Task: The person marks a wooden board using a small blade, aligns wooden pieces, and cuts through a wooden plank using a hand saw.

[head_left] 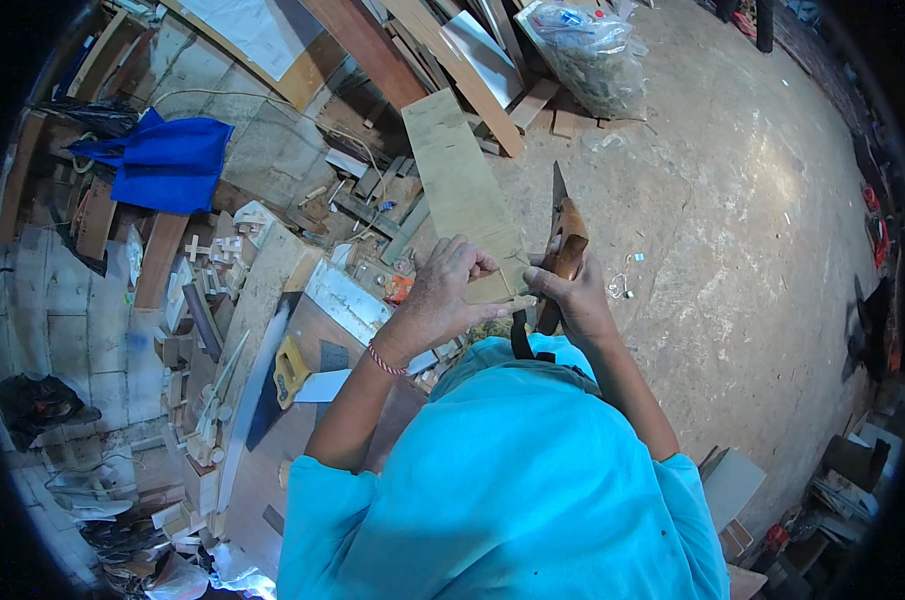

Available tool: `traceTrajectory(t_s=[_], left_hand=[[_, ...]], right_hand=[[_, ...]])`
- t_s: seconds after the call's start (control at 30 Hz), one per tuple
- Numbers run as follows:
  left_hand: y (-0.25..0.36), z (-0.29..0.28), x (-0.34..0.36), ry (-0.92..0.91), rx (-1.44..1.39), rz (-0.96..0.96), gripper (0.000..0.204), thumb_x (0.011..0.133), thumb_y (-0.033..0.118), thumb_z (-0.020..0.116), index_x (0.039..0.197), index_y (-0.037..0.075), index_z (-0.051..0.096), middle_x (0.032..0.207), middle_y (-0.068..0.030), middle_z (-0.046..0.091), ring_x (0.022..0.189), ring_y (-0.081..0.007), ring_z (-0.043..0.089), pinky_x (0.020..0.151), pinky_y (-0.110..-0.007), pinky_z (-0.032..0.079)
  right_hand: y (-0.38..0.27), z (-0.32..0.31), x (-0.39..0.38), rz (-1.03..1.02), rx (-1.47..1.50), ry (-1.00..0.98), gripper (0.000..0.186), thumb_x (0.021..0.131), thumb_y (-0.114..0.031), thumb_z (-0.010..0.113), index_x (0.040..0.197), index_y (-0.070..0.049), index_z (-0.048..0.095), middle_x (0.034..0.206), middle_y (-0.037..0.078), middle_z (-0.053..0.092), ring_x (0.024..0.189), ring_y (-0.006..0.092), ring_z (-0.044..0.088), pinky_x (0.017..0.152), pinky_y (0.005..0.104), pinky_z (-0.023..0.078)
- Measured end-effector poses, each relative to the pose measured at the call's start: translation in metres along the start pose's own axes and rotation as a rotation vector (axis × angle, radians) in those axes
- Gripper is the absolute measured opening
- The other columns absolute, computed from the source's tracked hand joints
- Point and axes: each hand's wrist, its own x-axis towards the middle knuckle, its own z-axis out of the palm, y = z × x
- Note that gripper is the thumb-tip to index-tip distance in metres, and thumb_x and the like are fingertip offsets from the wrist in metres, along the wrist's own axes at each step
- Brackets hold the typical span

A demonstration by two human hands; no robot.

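Observation:
A long, pale plywood board (pixel 452 165) stretches away from me, its near end in front of my waist. My left hand (pixel 444 290) is closed on that near end, fingers curled over the face and thumb along the edge. In my right hand (pixel 584 300) is what looks like a hand saw (pixel 568 240) with a brown wooden handle. Its narrow dark blade points away from me, right of the board. My right thumb reaches over to the board's near right corner. The palm side of the right-hand grip is hidden.
On the bench (pixel 282 480) at left lies a saw with a yellow handle (pixel 292 372), near wood offcuts. A blue bag (pixel 172 165) hangs farther left. Planks (pixel 462 70) lean at the far side, beside a filled clear plastic bag (pixel 587 60). Concrete floor (pixel 722 250) extends right.

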Motion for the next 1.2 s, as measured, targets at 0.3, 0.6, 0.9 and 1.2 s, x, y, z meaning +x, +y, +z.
traceTrajectory(t_s=[0.3,0.6,0.9,1.2], left_hand=[[-0.002,-0.007,0.007,-0.103,-0.034,0.006,0.043,0.057,0.029,0.074,0.083,0.006,0.05,0.074,-0.0044,0.04,0.071,-0.0199,0.04,0.068,-0.029,0.033],[-0.005,-0.01,0.014,-0.181,-0.084,0.047,0.038,0.056,0.022,0.074,0.079,0.005,0.049,0.071,-0.0043,0.04,0.07,-0.0198,0.039,0.065,-0.03,0.035],[-0.008,-0.01,0.018,-0.26,-0.11,0.065,0.033,0.059,0.022,0.069,0.077,0.005,0.047,0.075,-0.0051,0.042,0.074,-0.0209,0.04,0.071,-0.034,0.036],[-0.01,-0.006,0.016,-0.299,-0.052,0.084,0.037,0.058,0.024,0.07,0.079,0.007,0.045,0.079,-0.0043,0.044,0.08,-0.0229,0.042,0.073,-0.035,0.035]], right_hand=[[-0.001,0.0,-0.003,0.031,-0.024,0.014,0.04,0.063,-0.008,0.068,0.091,-0.003,0.039,0.077,0.006,0.049,0.069,0.0132,0.051,0.061,0.0255,0.043],[0.001,0.001,-0.005,0.064,-0.001,0.03,0.042,0.064,-0.005,0.067,0.094,-0.001,0.038,0.081,0.008,0.049,0.072,0.0152,0.052,0.065,0.0273,0.044],[0.003,0.0,-0.005,0.061,0.026,0.037,0.043,0.064,-0.004,0.066,0.096,0.0,0.037,0.084,0.01,0.05,0.076,0.0164,0.053,0.068,0.029,0.045],[0.007,-0.002,-0.005,0.088,-0.012,0.014,0.044,0.064,-0.003,0.065,0.097,0.001,0.037,0.086,0.011,0.05,0.078,0.018,0.053,0.071,0.0302,0.044]])
